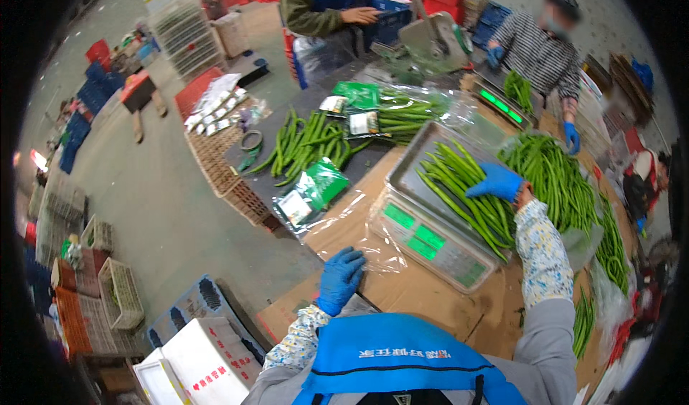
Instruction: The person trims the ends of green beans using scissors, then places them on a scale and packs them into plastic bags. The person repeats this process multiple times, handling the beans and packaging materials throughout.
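Observation:
My right hand (498,183), in a blue glove, is curled over a bunch of long green peppers (457,181), thumb on one side. The peppers lie in the metal tray (403,162) of a digital scale (425,238) whose displays glow green. My left hand (341,278), also gloved in blue, rests at the near table edge. Its fingertips meet the end of a clear plastic bag (385,257); whether they pinch it cannot be told. A green-printed bag with a label (312,192) lies beyond that hand.
A large pepper heap (557,184) lies right of the scale. Loose peppers (307,141), filled bags (401,117) and a tape roll (251,140) lie farther left. A second scale (500,106) stands near a co-worker (538,49). Another person (323,6) stands opposite. A white foam box (204,356) is at lower left.

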`<state>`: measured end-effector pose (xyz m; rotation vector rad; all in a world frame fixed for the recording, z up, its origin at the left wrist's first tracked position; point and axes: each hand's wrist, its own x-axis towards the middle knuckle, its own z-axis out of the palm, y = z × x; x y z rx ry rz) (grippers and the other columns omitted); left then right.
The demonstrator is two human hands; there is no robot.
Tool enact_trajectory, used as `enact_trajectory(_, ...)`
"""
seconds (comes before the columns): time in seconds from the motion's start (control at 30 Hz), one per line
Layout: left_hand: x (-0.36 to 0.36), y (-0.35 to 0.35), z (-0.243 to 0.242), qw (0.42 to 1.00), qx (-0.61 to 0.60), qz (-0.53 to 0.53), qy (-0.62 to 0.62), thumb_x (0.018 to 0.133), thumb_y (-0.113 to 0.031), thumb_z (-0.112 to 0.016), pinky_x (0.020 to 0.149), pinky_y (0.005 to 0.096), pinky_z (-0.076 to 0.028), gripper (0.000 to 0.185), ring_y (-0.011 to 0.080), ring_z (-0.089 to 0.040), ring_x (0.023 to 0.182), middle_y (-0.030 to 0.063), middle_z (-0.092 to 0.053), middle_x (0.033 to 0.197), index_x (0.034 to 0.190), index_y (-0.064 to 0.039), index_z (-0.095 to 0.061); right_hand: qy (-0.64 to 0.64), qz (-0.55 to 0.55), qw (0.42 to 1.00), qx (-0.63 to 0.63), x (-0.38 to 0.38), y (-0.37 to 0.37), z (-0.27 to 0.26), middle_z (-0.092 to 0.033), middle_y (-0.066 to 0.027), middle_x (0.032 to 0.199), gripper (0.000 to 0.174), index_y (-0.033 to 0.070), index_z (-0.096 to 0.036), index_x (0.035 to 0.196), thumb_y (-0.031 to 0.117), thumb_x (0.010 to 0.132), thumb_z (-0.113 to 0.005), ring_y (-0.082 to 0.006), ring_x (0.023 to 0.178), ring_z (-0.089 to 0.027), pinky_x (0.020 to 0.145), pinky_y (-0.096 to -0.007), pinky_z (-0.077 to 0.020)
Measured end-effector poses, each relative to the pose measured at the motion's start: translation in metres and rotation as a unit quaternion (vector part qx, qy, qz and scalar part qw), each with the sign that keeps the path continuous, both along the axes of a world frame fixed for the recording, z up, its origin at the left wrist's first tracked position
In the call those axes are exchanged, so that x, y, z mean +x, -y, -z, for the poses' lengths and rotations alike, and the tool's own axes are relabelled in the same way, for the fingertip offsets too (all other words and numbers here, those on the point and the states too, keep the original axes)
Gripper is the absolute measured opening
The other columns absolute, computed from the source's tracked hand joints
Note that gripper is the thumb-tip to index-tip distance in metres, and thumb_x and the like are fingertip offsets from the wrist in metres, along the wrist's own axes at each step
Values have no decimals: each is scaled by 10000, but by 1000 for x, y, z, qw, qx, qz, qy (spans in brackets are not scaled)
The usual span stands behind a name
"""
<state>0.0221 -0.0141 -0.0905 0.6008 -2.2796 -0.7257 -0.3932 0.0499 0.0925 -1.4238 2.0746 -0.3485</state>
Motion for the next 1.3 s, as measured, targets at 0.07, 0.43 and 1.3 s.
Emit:
enact_trajectory(0.07,1,-1,-5,1000,2,0,8,801,-79,-658,932,443,-481,227,377,-582,1100,143,-655,1113,1021,-30,-681,-42,13,999,8,-13,-2,5,-579,-196,1310,813,-3,-505,1352,417,719,-795,-315,1208,-553,1045,-393,-410)
enact_trajectory(0.43,0,2,1,1000,13,3,19,809,-110,-656,942,448,-472,230,381,-580,1114,140,-660,1117,1025,-39,-687,-96,-48,994,23,-34,18,35,-610,-221,1239,732,49,-558,1301,357,671,-766,-370,1143,-586,975,-440,-457)
enact_trajectory(1.3,-1,-4,2,999,28,-23,10,798,-91,-661,965,428,-463,227,363,-587,1113,132,-669,1111,1018,-55,-707,-154,-13,980,124,-20,69,8,-617,-260,1194,708,-45,-624,1165,475,687,-673,-387,1059,-614,918,-432,-488)
